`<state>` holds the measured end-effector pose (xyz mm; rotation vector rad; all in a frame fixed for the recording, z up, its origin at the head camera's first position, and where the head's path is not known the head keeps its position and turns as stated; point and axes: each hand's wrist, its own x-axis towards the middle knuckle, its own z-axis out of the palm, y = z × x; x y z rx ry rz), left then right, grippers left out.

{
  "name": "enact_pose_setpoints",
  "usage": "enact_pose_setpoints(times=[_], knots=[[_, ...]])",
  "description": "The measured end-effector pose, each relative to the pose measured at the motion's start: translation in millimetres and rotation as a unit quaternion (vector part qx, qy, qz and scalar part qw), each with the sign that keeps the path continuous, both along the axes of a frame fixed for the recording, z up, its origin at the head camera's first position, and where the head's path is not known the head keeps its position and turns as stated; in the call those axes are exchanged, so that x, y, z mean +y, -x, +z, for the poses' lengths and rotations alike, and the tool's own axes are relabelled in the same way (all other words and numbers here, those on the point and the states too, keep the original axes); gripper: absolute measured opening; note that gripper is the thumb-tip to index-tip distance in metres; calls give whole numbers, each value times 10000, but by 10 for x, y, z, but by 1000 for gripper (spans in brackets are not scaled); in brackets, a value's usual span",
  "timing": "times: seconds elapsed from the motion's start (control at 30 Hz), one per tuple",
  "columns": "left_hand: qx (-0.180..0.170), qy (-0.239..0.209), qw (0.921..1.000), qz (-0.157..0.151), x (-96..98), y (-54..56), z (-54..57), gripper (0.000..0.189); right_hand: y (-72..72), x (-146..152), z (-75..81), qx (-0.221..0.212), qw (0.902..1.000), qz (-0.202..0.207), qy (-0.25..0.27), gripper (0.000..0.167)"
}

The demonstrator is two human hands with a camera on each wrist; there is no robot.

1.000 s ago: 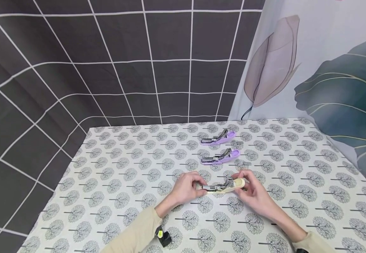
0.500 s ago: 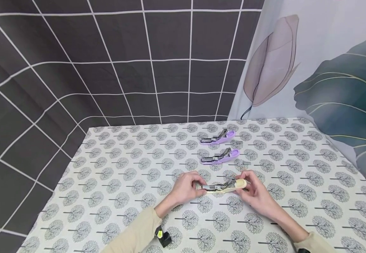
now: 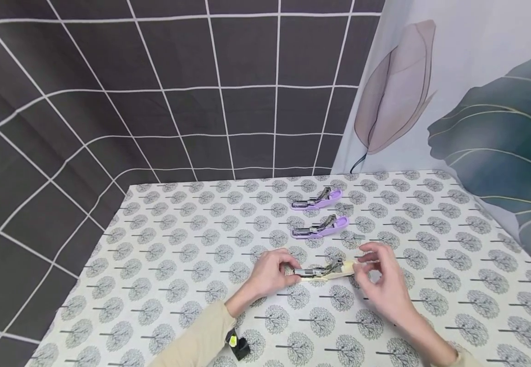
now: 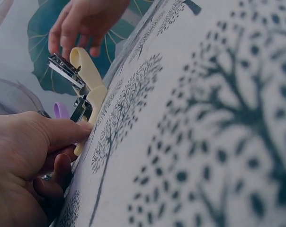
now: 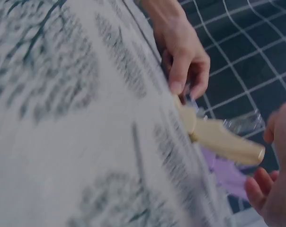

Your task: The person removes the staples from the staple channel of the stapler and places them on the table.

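Note:
A cream-yellow stapler [image 3: 322, 273] lies low over the patterned cloth, its metal parts exposed and its rounded end toward the right. My left hand [image 3: 272, 270] pinches its left end between thumb and fingers; the left wrist view shows the thumb on the cream body [image 4: 89, 75]. My right hand [image 3: 385, 278] is beside the rounded end. In the right wrist view the right fingers [image 5: 259, 187] are loosely bent, with a gap between them and the stapler [image 5: 223, 137].
Two purple staplers [image 3: 320, 227] with exposed metal parts lie behind the cream one, one behind the other. Small grey strips [image 3: 359, 237] lie to their right. A black device with a yellow mark [image 3: 238, 345] is by the left sleeve. A dark gridded curtain [image 3: 247, 102] hangs behind.
My right hand has let go of the stapler's rounded end and moved slightly right, its fingers spreading. The left hand keeps its hold, and the purple staplers have not moved.

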<state>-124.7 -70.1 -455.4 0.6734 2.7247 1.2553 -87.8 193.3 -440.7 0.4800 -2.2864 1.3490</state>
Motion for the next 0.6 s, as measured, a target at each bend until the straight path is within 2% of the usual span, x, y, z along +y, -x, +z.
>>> enact_pose_setpoints(times=[0.07,0.13,0.2,0.23,0.33,0.47,0.6], knots=[[-12,-1,10000,-4,4,-1,0,20,5,-43,51,604,9980,-155,-74,39],[-14,11,10000,8,5,-3,1,20,-1,-107,84,1043,9944,-130,-75,34],[-8,21,10000,13,5,-5,-4,21,-16,-191,99,1252,9921,116,34,29],[3,26,10000,14,5,-5,-5,21,-32,-239,103,1221,9921,255,93,27],[47,40,10000,30,4,-5,-11,21,-100,-389,104,772,9952,558,226,22],[137,63,9999,52,2,-8,-10,21,-193,-553,103,-317,9970,667,237,18],[246,63,9997,45,-1,-14,-3,21,-214,-662,95,-1554,9849,706,293,15]])
